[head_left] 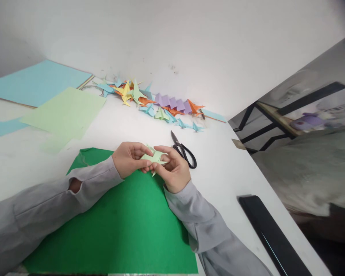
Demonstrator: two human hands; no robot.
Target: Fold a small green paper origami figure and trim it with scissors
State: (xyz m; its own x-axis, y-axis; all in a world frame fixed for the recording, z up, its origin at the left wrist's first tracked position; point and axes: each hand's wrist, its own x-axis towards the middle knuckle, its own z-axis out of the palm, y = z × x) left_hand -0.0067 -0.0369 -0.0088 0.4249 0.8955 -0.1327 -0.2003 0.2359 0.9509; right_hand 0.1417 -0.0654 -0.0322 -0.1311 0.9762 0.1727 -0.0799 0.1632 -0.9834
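Note:
Both my hands meet over the far edge of a dark green sheet. My left hand and my right hand pinch a small folded piece of pale green paper between thumbs and fingertips, one hand on each side. The paper has pointed flaps sticking out. Grey sleeves cover both forearms.
Black scissors lie just right of my right hand. A row of folded coloured paper figures lines the wall. Light green and blue sheets lie far left. A black flat object sits near the table's right edge.

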